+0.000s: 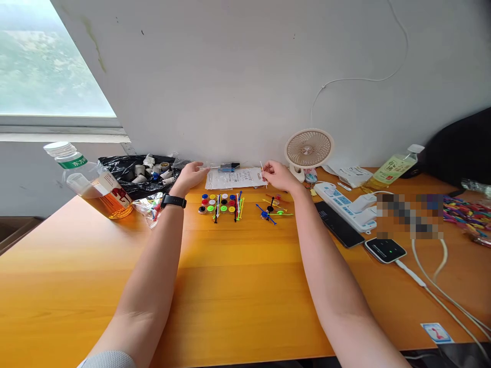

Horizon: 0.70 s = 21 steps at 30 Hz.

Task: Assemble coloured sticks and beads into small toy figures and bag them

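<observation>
At 12 o'clock, near the wall (215,92), my right hand (279,176) pinches a thin white stick (261,166) at the right end of a printed white packet (233,179). The stick's top shows above my fingertips; my fingers hide its lower part. My left hand (191,176), a dark watch (174,201) on its wrist, is towards 11 o'clock, fingers loosely apart beside the packet's left end. I cannot tell whether they touch the clear wrapper there.

Nearer me at 12 o'clock, coloured discs (210,208) lie in rows on the orange-brown table (238,286), thin coloured arrows (240,208) lying across and beside them. Just right, more arrows (266,213) cross in a loose cluster, too small to separate fully.

A round fan (309,148) stands at 1 o'clock, with a white power strip (341,207) and dark phone (337,225) nearer 2. Further right, a pixelated patch hides something. A tilted bottle of amber liquid (109,197) is at 10 o'clock, beside a crumpled black bag (115,166).
</observation>
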### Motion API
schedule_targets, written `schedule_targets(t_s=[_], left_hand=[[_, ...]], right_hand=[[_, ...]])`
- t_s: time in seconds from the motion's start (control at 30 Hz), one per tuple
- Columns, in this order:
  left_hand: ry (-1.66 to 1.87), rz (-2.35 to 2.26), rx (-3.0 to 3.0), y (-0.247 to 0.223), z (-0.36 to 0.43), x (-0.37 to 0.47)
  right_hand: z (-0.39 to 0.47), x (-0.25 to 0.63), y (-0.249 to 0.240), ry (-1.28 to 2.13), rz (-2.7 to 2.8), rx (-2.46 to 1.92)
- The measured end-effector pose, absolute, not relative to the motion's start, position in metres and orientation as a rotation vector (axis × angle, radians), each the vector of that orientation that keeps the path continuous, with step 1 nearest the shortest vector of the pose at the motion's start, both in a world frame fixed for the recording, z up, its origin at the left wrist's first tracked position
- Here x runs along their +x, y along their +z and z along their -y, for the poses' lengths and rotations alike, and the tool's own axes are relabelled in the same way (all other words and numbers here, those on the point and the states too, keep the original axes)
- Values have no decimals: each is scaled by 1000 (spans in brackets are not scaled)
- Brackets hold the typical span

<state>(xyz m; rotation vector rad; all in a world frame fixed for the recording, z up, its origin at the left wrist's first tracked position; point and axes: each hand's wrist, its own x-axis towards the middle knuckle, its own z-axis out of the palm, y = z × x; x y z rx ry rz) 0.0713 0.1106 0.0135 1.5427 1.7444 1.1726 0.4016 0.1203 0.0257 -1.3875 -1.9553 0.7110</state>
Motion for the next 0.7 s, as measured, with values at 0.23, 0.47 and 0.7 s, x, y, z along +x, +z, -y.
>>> schedule_targets(t_s=[0.23, 0.47, 0.7], left_hand=[[1001, -944, 1903, 37, -91, 120], [1216, -888, 1884, 16, -97, 159], [1109, -844, 1883, 6, -101, 160]], right_hand=[[-109, 364, 27, 1225, 1638, -1031], [-103, 355, 25, 1318, 1633, -945], [-105, 358, 16, 1194, 1868, -1088]])
